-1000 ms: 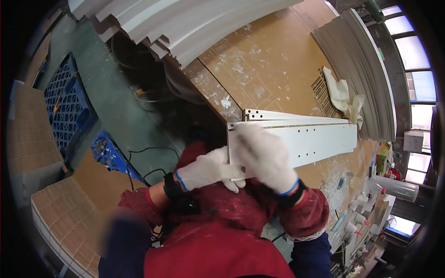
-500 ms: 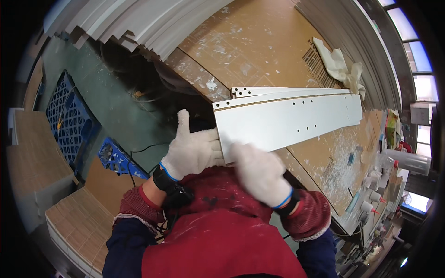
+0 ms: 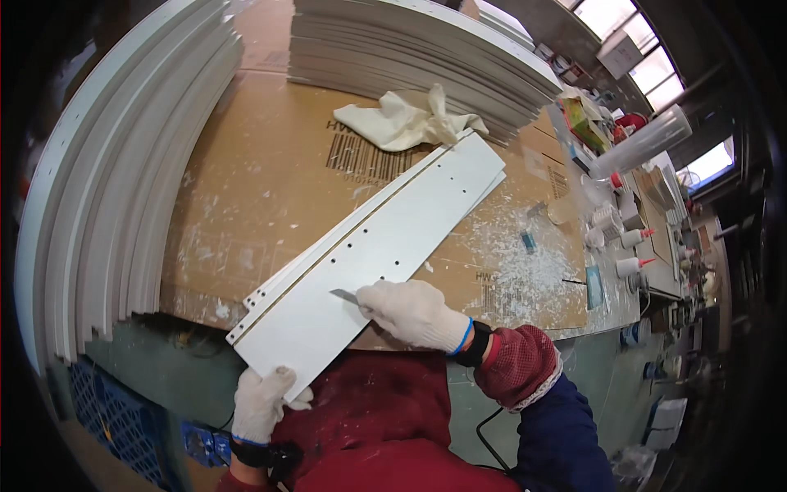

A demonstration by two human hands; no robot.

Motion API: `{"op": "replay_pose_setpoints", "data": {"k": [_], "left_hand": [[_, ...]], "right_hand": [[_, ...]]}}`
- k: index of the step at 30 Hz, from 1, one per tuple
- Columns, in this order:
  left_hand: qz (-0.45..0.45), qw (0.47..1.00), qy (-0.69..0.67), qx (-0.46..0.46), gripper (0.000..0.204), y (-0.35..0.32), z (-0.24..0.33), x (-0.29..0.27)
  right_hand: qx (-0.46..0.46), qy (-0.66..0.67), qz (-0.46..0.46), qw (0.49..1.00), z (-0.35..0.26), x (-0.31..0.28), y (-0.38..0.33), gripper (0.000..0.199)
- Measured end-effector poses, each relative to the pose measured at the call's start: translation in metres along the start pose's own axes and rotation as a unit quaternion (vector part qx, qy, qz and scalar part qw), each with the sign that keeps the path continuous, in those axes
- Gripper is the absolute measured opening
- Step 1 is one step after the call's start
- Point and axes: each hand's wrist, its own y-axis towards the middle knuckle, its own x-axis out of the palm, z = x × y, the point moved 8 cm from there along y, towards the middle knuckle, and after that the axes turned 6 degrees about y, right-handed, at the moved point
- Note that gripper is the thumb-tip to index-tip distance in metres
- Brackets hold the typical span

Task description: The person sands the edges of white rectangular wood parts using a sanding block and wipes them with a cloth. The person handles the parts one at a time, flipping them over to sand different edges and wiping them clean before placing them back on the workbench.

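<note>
A long white board (image 3: 426,221) with small dark holes lies slantwise across the cardboard-covered table, its near end reaching past the table edge. My gloved left hand (image 3: 261,403) grips that near end, thumb on top and fingertips showing beyond the edge. My gloved right hand (image 3: 414,313) is closed on a small tool, whose thin grey metal blade (image 3: 345,295) points left over the board's face; its handle is hidden in the glove. Beneath the board, at least one more white board (image 3: 252,301) sticks out along the far-left side.
Tall stacks of white boards stand at the left (image 3: 98,172) and back (image 3: 410,57). A crumpled cream cloth (image 3: 393,119) touches the board's far end. White shavings (image 3: 533,275) litter the cardboard at right, near red-tipped bottles (image 3: 630,266). A blue plastic pallet (image 3: 115,418) lies at lower left.
The view has swung, so the board now slants more steeply. My left hand, earlier spread beside the board's end, has closed on it. My right hand's motion blur is gone and the blade shows.
</note>
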Motion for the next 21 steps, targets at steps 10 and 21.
{"op": "replay_pose_setpoints", "data": {"k": [10,21], "left_hand": [[0.025,0.998,0.042,-0.033,0.039,-0.017,-0.021,-0.054],[0.239,0.964,0.079,-0.089,0.046,-0.077,-0.016,-0.111]], "right_hand": [[0.211,-0.068,0.207,0.953,0.214,-0.131,-0.013,0.019],[0.319,0.255,0.182,0.895,0.190,-0.107,-0.073,0.019]]}}
